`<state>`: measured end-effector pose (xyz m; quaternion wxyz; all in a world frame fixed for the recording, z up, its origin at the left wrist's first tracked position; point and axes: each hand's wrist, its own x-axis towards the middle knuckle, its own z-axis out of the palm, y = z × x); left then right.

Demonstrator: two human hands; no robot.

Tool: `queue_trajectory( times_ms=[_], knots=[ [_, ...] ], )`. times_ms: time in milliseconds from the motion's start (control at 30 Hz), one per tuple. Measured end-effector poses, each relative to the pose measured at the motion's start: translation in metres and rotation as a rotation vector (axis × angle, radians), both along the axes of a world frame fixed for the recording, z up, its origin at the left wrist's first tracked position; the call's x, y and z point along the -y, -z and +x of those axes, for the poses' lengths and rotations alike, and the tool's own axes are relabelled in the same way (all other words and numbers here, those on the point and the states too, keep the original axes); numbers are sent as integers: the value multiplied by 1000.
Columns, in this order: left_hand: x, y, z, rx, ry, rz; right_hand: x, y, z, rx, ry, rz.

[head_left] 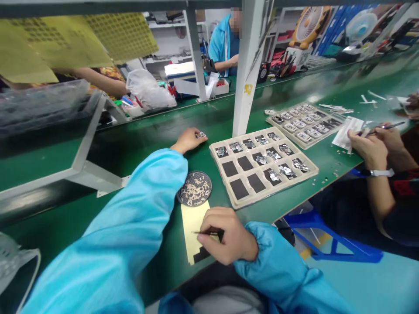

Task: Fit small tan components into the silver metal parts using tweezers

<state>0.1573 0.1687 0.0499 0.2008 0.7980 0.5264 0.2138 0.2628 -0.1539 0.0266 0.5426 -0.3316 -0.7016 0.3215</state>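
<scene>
My left hand [188, 139] reaches out over the green bench, fingers closed on a small shiny metal part [200, 134]. My right hand [229, 235] rests near the bench's front edge, pinching thin tweezers [205, 233] over a pale yellow sheet [194, 229] that carries dark pads. Between my hands lies a round dark mesh dish [194, 188] with several small pale pieces. To the right of the dish sits a beige tray [263, 165] of square pockets; some hold black pads, others metal parts.
A white post [248, 65] rises behind the tray. A second tray [306, 123] of parts lies further right, by a co-worker's hands [369, 146] holding a tool. Another person in blue stands across the bench. A grey bracket [88, 148] and yellow perforated sheets are at left.
</scene>
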Motion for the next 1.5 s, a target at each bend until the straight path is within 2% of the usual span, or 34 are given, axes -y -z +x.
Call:
queue_trajectory(
  times_ms=[67, 133, 167, 233, 300, 367, 433, 600, 733, 833, 933, 1000, 1233, 1500],
  knots=[
    [35, -4, -24, 89, -40, 29, 0, -2, 2, 18, -10, -25],
    [84, -4, -49, 296, -27, 63, 0, -2, 3, 10, 20, -31],
    [112, -3, -61, 427, -6, 22, 0, -2, 3, -2, 60, -22],
    [168, 3, -83, 677, 37, -189, 2, 2, 2, -23, 169, -20],
    [216, 12, -100, 820, 43, -371, 5, 7, 0, -49, 258, -80],
    [249, 20, -113, 877, 46, -479, 6, 12, -1, -82, 271, -190],
    [266, 26, -120, 895, 70, -537, 6, 16, -2, -101, 224, -281],
    [274, 26, -122, 899, 204, -566, 0, 18, -4, 18, 105, -302],
    [282, 23, -119, 815, 192, -480, -2, 14, -5, 129, 89, -274],
    [287, 24, -119, 631, 195, -367, -1, 12, -5, 177, 117, -246],
    [288, 24, -120, 383, 267, -237, 0, 13, -4, 181, 137, -246],
    [286, 23, -121, 299, 291, -197, 0, 14, -4, 171, 146, -252],
    [281, 18, -122, 282, 304, -228, -1, 14, -4, 157, 141, -266],
    [280, 21, -123, 304, 297, -240, 0, 12, -8, 108, 31, -301]
  ],
)
